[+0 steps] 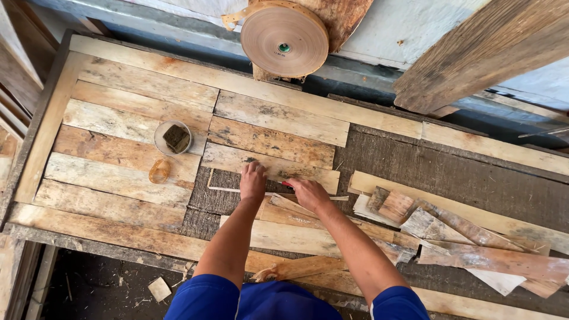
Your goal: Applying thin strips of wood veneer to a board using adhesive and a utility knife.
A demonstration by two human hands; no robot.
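Note:
My left hand lies flat with fingers together, pressing on a pale veneer sheet near the middle of the wooden workbench. My right hand is beside it, closed around a small red-tipped tool that points at the sheet's lower edge. A thin narrow strip runs along under both hands. More veneer sheets lie overlapped just in front of me, under my forearms.
A big roll of brown tape hangs at the back. A small round bowl with a dark sponge and an amber tape ring sit at left. Loose veneer scraps pile at right. A thick plank leans top right.

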